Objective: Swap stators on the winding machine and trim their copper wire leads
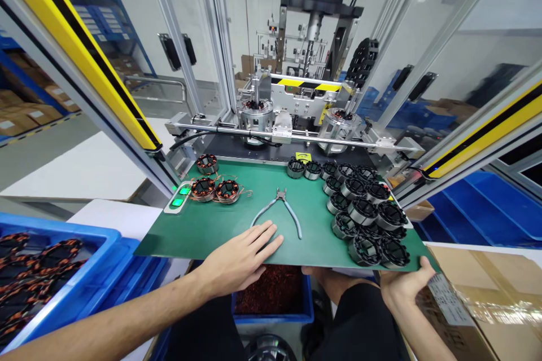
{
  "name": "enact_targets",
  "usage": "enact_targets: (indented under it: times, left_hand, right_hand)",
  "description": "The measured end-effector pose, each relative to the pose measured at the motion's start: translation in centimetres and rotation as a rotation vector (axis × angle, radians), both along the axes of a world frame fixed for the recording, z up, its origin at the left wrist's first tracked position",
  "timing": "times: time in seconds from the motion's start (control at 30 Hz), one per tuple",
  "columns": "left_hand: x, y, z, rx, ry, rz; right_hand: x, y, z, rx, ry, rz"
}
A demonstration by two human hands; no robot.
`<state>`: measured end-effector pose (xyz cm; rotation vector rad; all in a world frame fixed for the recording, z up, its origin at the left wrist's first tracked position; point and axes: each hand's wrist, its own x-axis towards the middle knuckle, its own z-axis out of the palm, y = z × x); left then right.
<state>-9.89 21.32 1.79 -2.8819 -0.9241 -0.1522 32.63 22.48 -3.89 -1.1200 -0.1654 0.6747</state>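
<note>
Where the left hand lies: the left hand (243, 259) is open and flat on the green mat (212, 231), with its fingers spread and nothing in it.
Right hand: the right hand (404, 287) grips the near right corner of the mat. The thumb is on top and the fingers are hidden below.
Pliers: the pliers (277, 211) lie in the middle of the mat, just past the left fingertips, with the handles spread apart.
Copper coils: the copper coils (215, 189) sit on the far left of the mat, beside a button box (180, 198) with green lights.
Black rings: the black rings (364, 214) are packed close together along the right side.
Blue bin: the blue bin (271, 293) sits under the near edge and is full of copper bits.
Machine: the machine (296, 107) stands behind the mat.
</note>
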Motion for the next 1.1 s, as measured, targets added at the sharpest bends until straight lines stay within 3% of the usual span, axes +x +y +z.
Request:
enact_targets:
  times: [1.1]
  left_hand:
    - [0.10, 0.03, 0.30, 0.010, 0.008, -0.004]
  right_hand:
    - [0.18, -0.06, -0.23, 0.015, 0.018, 0.003]
